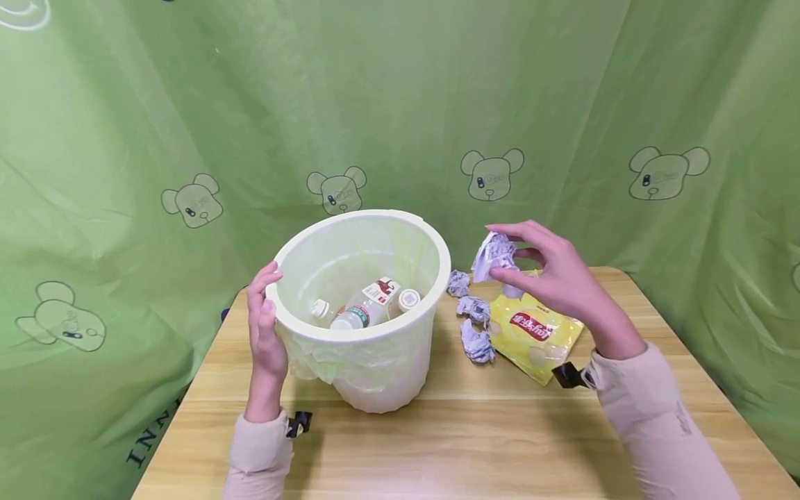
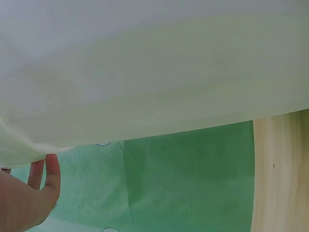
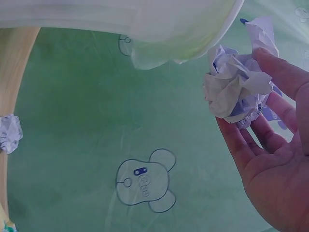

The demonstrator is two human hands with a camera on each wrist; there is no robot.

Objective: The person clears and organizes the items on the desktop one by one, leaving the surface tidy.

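Observation:
A white bin [image 1: 381, 389] lined with a pale green bag stands tilted on the wooden table [image 1: 475, 444]. Two plastic bottles [image 1: 365, 305] lie inside it. My left hand [image 1: 265, 326] rests with straight fingers against the bin's left rim; in the left wrist view its fingers [image 2: 48, 176] lie under the bin wall [image 2: 154, 72]. My right hand [image 1: 550, 274] is raised to the right of the bin and pinches a crumpled paper ball [image 1: 495, 255], also seen in the right wrist view [image 3: 236, 89].
Three more crumpled paper balls [image 1: 475, 323] lie on the table right of the bin, next to a yellow snack packet [image 1: 534, 335]. A green curtain with bear prints [image 1: 494, 173] hangs close behind. The table's edges are near on both sides.

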